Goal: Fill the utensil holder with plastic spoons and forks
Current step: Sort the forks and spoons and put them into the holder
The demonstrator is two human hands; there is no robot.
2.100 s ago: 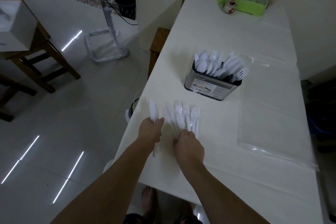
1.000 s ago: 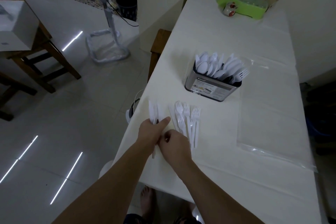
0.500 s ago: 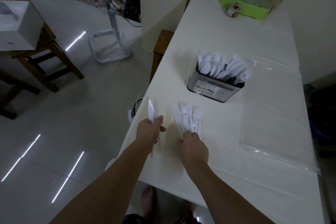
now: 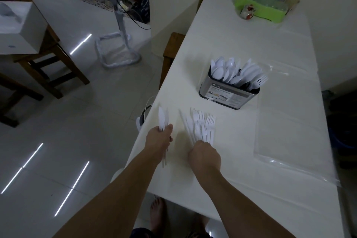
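While my left hand (image 4: 160, 139) grips white utensils (image 4: 161, 118) upright, my right hand (image 4: 204, 157) pinches handles of forks (image 4: 202, 123) fanned on table (image 4: 231, 160); utensil holder (image 4: 229, 93) beyond, well stocked.

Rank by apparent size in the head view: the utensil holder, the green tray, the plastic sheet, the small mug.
1. Plastic sheet, clearly largest.
2. Utensil holder and green tray look alike; the tray is farther away, so unranked.
3. Small mug, smallest.
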